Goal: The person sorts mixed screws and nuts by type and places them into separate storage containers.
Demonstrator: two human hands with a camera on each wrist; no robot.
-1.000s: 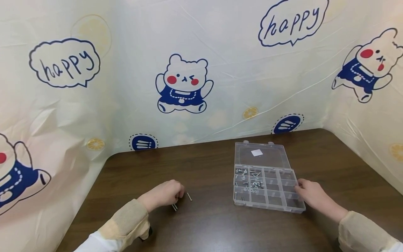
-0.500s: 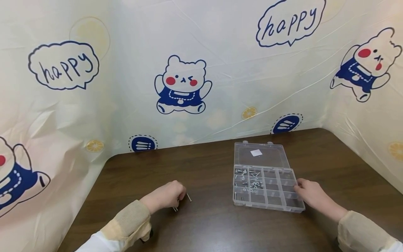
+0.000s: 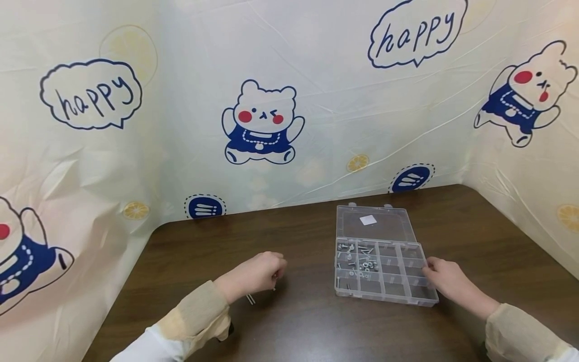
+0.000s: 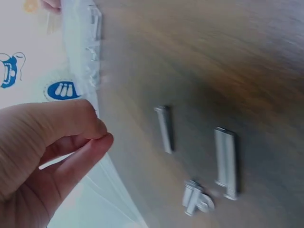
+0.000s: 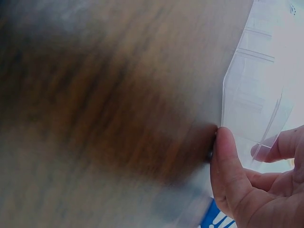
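My left hand [image 3: 253, 271] is raised over the left part of the table, thumb and a fingertip pressed together. In the left wrist view no thing shows between those fingertips [image 4: 105, 137]; I cannot tell whether they pinch something small. Below lie a single screw [image 4: 165, 130], two screws [image 4: 226, 164] side by side and a small cluster of short metal parts [image 4: 197, 197]. My right hand [image 3: 448, 277] grips the right side of a clear compartment box [image 3: 388, 289], thumb outside the wall. Its left compartments hold screws, washers and other small hardware.
The box's clear lid [image 3: 391, 223] lies open at the back, with a small white paper [image 3: 368, 219] on it. The brown table [image 3: 312, 327] ends against a printed cloth [image 3: 316, 100] at the rear.
My left hand has risen and moved right, from beside the paired screws to over the single screw. My right hand keeps its hold on the box.
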